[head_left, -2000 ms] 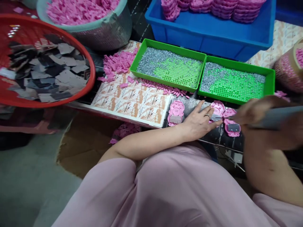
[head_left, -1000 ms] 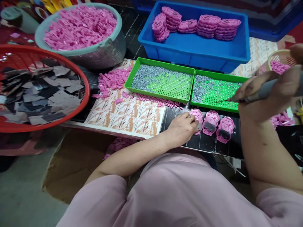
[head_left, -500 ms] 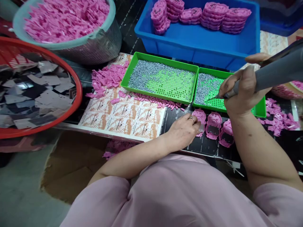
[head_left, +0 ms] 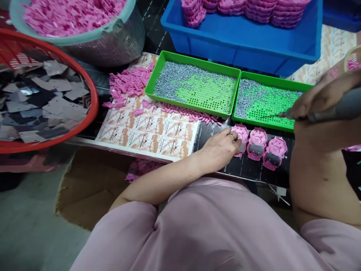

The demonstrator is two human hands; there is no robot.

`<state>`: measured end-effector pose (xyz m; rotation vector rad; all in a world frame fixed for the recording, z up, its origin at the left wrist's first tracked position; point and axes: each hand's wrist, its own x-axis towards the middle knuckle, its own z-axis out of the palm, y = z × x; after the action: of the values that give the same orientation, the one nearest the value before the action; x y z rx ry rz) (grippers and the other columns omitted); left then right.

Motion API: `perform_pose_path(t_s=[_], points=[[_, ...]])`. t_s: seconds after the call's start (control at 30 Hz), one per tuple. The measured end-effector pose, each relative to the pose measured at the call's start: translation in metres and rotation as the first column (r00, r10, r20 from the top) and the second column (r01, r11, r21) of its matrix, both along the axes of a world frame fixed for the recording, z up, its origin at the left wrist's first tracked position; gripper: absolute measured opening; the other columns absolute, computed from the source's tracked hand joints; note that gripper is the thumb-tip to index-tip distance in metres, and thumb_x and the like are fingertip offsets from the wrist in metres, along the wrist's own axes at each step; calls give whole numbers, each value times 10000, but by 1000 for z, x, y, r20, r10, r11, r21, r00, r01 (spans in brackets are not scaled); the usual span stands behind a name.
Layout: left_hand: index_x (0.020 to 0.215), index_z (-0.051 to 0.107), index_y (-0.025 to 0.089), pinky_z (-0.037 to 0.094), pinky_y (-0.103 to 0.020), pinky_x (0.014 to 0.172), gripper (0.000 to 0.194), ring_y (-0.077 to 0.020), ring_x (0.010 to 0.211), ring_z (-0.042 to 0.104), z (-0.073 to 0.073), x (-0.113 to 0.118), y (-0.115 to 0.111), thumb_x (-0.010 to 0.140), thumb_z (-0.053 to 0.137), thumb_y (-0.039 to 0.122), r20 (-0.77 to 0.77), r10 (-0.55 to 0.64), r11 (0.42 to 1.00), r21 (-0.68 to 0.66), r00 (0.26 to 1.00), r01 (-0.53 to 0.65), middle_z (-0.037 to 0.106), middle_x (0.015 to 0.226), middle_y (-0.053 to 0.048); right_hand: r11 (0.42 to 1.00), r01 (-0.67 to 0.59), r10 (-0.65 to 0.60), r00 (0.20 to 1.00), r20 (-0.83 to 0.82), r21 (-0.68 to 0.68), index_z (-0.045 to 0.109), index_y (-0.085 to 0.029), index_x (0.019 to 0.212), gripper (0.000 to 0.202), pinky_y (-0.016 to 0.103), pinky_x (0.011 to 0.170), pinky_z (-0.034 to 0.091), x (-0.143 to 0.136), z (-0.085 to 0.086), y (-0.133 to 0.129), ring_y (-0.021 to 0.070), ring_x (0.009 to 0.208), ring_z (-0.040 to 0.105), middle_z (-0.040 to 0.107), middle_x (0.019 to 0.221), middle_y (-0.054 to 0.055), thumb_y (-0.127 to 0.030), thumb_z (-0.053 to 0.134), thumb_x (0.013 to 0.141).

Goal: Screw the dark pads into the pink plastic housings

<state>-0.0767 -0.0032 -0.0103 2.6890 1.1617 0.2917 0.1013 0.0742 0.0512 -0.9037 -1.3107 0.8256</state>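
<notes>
My left hand [head_left: 217,150], with a ring on one finger, curls its fingertips over the leftmost pink plastic shell [head_left: 240,131] on the black mat. Beside it lie a middle pink shell [head_left: 257,136] and a right pink shell [head_left: 275,147], each with a dark grey plate across it. My right hand [head_left: 318,99], blurred, grips a grey electric screwdriver [head_left: 348,105]. Its thin bit points left over the smaller green tray [head_left: 262,124], which holds small silver screws. A larger green tray [head_left: 187,105] of screws stands to the left.
A blue bin [head_left: 242,52] with stacked pink shells stands behind the trays. On the left are a red basket [head_left: 94,101] of flat dark and grey plates and a pale green basket [head_left: 84,43] of pink parts. Loose pink pieces [head_left: 128,84] lie on patterned sheets [head_left: 146,131].
My right hand and the screwdriver have moved right, drawing the bit away from the screw heap. My left hand stays on the leftmost shell. The whole view has shifted slightly.
</notes>
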Motion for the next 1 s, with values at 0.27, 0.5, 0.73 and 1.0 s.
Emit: perform_pose_path(t_s=[0.27, 0.5, 0.73, 1.0], points=[[1065, 655, 100, 462, -333, 872, 222, -230, 981, 540, 1, 1, -1, 947, 500, 206, -13, 17, 999, -29, 1000, -18, 637, 1042, -115, 921, -334, 358, 928, -100, 202, 688, -337, 1055, 258, 250, 291, 430, -7, -2, -47, 111, 325, 454, 493, 470, -70, -373, 601, 815], [1024, 657, 100, 449, -325, 866, 207, -225, 961, 539, 2, 3, -1, 946, 487, 187, -25, 18, 999, -33, 1000, -19, 633, 1004, -111, 938, -282, 307, 946, -104, 204, 686, -321, 1053, 264, 263, 256, 378, -19, -6, -52, 110, 281, 387, 467, 449, -75, -362, 594, 809], [976, 657, 83, 448, -330, 845, 191, -239, 957, 545, -1, 6, -2, 929, 495, 173, -18, 14, 1000, 1, 1000, -13, 633, 944, -125, 935, -315, 339, 929, -147, 165, 652, -296, 777, 61, 249, 272, 359, -23, -14, -50, 113, 313, 424, 463, 452, -60, -331, 609, 803], [948, 651, 87, 470, -337, 818, 177, -246, 948, 537, -1, 6, -2, 914, 500, 173, -5, 15, 1000, -10, 1000, -15, 621, 926, -128, 938, -298, 317, 944, -89, 176, 635, -333, 1049, 305, 274, 272, 380, -16, -4, -39, 122, 274, 396, 467, 432, -92, -437, 674, 765]])
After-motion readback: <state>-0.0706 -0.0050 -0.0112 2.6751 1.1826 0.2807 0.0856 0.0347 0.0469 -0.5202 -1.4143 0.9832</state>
